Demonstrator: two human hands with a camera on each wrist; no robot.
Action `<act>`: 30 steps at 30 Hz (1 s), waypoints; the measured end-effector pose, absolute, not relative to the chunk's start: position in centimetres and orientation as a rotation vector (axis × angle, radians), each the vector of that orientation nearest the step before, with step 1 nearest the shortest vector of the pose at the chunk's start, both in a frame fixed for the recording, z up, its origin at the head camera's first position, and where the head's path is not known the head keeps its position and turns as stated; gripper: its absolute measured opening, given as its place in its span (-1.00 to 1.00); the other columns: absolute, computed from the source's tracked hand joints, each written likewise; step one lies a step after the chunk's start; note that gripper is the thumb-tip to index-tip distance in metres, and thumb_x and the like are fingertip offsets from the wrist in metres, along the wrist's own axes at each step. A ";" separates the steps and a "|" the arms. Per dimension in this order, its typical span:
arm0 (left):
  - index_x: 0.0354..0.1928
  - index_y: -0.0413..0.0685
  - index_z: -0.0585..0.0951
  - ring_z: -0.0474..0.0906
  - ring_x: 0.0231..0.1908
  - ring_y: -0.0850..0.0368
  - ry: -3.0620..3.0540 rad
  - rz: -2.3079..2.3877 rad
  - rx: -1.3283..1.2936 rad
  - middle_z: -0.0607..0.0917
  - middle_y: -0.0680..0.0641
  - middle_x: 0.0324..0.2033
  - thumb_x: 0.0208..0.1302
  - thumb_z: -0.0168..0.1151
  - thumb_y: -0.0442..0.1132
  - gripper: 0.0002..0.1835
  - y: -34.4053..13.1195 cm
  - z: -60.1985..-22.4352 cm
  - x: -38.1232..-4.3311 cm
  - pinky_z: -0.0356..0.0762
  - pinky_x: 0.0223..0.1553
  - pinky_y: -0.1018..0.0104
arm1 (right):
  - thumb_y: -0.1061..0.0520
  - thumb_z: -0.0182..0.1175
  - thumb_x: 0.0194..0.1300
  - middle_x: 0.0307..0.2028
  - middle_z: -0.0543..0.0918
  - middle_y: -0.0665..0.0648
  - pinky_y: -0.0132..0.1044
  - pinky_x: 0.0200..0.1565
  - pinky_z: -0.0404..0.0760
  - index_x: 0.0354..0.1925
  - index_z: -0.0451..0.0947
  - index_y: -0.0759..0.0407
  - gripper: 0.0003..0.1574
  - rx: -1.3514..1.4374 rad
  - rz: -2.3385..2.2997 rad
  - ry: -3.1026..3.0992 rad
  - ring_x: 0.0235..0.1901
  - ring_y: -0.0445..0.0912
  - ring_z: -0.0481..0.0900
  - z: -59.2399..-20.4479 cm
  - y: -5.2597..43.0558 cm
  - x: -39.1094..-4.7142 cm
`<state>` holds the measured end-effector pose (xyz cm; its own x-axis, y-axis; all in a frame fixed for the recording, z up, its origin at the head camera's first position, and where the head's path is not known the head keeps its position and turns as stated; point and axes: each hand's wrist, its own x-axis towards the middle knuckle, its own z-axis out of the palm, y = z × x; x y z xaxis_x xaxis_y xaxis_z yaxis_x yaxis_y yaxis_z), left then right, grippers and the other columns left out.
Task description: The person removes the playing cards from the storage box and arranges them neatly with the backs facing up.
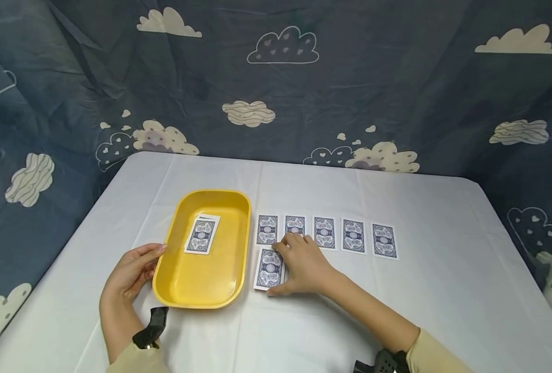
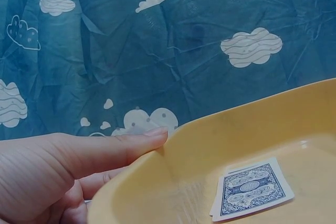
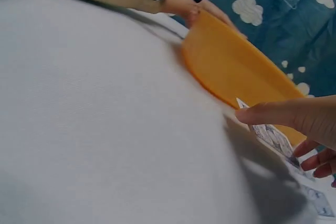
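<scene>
My left hand (image 1: 133, 272) grips the left rim of a yellow tray (image 1: 201, 302), thumb (image 2: 118, 150) on the edge and fingers curled outside it. Inside the tray lie a few overlapping playing cards (image 1: 201, 235), blue-patterned backs up. Just right of the tray, my right hand (image 1: 306, 264) holds a playing card (image 1: 269, 269) by its edge between thumb and fingertips, back side up. In the right wrist view this card (image 3: 273, 140) looks tilted, its near edge raised over the cloth. Whether more than one card is held, I cannot tell.
A row of several face-down cards (image 1: 324, 233) runs rightward from the tray's right side, beyond my right hand. White cloth (image 1: 443, 290) covers the table. A dark cloud-patterned curtain (image 1: 285, 83) hangs behind and at the sides.
</scene>
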<state>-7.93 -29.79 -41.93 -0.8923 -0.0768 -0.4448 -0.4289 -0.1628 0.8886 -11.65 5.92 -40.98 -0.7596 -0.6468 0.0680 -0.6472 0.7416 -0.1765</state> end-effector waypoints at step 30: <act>-0.42 0.09 0.64 0.42 -0.64 0.31 1.848 2.158 -0.578 0.63 0.09 -0.53 0.19 0.26 -0.16 -0.94 -29.9 -42.3 -8.0 0.42 -0.61 0.56 | -0.50 0.15 -0.05 -0.04 0.45 0.11 -0.15 -0.07 0.41 -0.05 0.43 0.07 -0.17 0.981 0.739 -2.465 -0.07 -0.04 0.41 -41.5 3.3 -13.2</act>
